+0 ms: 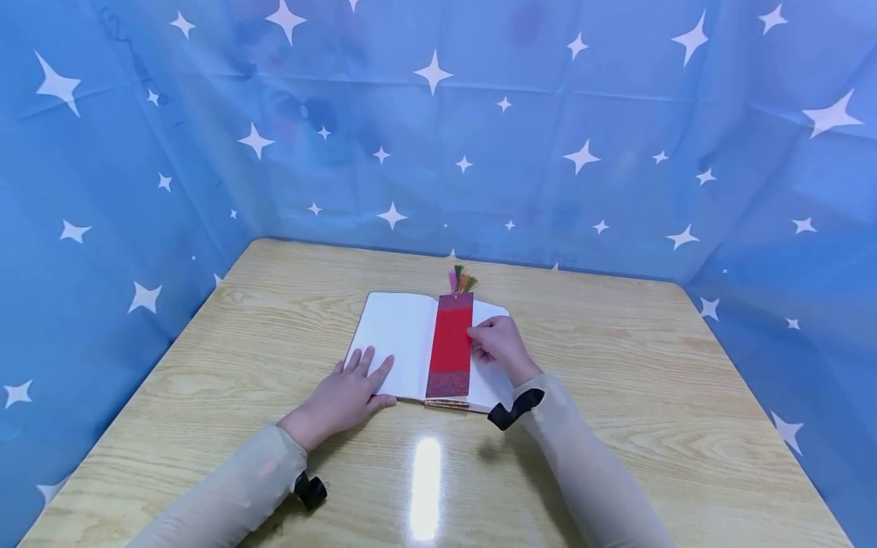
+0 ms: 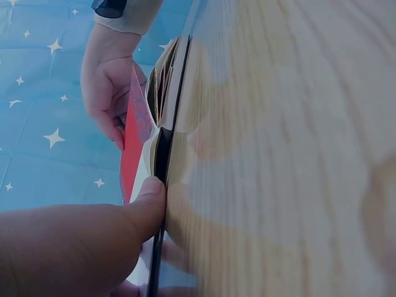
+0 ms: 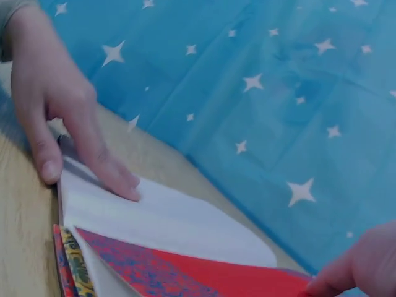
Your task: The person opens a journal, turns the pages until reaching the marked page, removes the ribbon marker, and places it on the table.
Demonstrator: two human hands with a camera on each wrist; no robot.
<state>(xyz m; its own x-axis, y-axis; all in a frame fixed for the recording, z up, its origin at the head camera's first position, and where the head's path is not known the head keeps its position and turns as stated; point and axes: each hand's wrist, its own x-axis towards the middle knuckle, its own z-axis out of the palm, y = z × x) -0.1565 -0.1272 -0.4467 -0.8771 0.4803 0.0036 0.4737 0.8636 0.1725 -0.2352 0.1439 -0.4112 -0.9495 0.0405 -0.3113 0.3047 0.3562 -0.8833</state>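
Observation:
An open notebook (image 1: 400, 327) with blank white pages lies on the table. Along its middle fold is a red bookmark (image 1: 452, 339) with patterned purplish ends and a multicoloured tassel (image 1: 462, 280) at the far end. My right hand (image 1: 503, 344) pinches the bookmark's right edge between thumb and finger. On the left page rests my left hand (image 1: 349, 392), fingers spread, its thumb at the near edge of the notebook. In the right wrist view, a patterned edge in red, blue and yellow (image 3: 74, 263) shows beneath the bookmark's near end.
The wooden table (image 1: 617, 380) extends around the notebook on all sides. Blue cloth with white stars (image 1: 479, 129) hangs behind the table and at both sides. Black straps (image 1: 517, 409) circle both wrists. A bright light reflection lies on the tabletop in front.

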